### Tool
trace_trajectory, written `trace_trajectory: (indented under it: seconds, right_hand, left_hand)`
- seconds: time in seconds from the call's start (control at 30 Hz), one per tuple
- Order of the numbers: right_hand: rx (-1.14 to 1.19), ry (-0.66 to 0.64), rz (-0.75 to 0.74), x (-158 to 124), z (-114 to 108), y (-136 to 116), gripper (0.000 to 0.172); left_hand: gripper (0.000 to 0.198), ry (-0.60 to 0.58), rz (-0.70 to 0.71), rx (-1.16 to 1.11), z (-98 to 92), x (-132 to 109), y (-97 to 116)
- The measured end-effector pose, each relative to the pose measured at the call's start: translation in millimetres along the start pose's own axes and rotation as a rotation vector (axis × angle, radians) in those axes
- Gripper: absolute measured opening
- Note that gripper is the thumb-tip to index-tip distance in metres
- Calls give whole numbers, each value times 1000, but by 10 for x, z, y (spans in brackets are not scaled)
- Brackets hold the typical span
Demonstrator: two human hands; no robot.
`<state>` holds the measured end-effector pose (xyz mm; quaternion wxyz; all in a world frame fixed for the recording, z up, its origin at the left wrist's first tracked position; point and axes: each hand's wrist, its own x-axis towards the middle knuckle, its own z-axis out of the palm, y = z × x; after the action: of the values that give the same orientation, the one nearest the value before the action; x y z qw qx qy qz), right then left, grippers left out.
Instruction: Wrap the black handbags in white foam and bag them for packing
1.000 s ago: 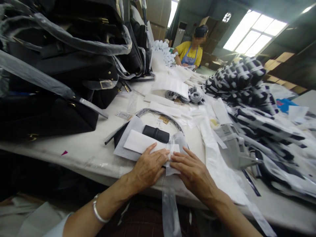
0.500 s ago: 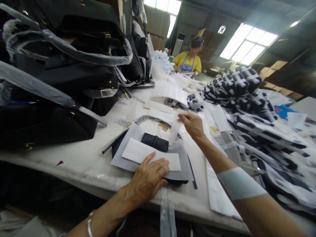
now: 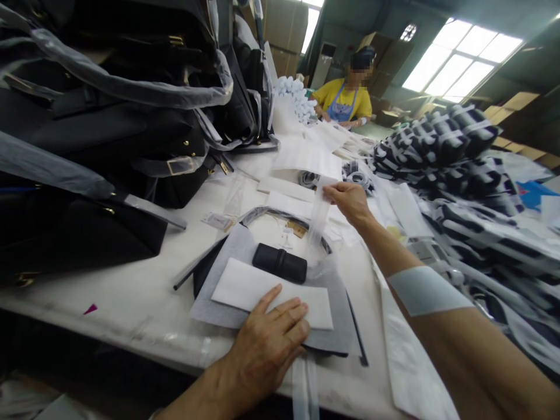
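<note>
A black handbag lies flat on the table under a sheet of thin greyish-white tissue paper, its wrapped handle arching behind. A folded white pad rests on the tissue, just in front of a black rolled piece with a band round its middle. My left hand lies over the pad, fingers outstretched, pressing near its front edge. Raised beyond the handle on the right, my right hand pinches the upper end of a translucent whitish strip. The strip's lower end reaches down beside the rolled piece.
Black bags with wrapped handles are piled on the left. Black-and-white wrapped bundles heap up on the right. White sheets lie further back. A person in yellow works at the far end. A tag lies left of the handle.
The view has shifted slightly closer. My right hand still pinches the strip, now held a little higher relative to the bag. My left hand stays on the pad.
</note>
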<state>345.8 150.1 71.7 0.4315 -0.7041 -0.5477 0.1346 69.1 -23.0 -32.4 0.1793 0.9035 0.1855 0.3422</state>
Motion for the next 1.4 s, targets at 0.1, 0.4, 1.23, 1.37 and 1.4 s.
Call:
trace_trajectory:
  seconds: [0.1, 0.4, 1.23, 1.37, 1.4]
  right_hand:
    - [162, -75, -106, -482, -264, -355, 24]
    - [-41, -432, -678, -2633, -456, -423, 21]
    - [-264, -263, -630, -2768, -357, -290, 7]
    - [-559, -263, -695, -2734, -243, -312, 5]
    - [-606, -253, -714, -2740, -236, -315, 6]
  left_hand:
    - [21, -11, -8, -7, -10, 3, 7]
    - [31, 1, -17, -20, -23, 28, 14]
    - [45, -221, -25, -189, -261, 78, 2]
    - [33, -201, -52, -178, -264, 93, 33]
    - [29, -183, -58, -171, -255, 91, 38]
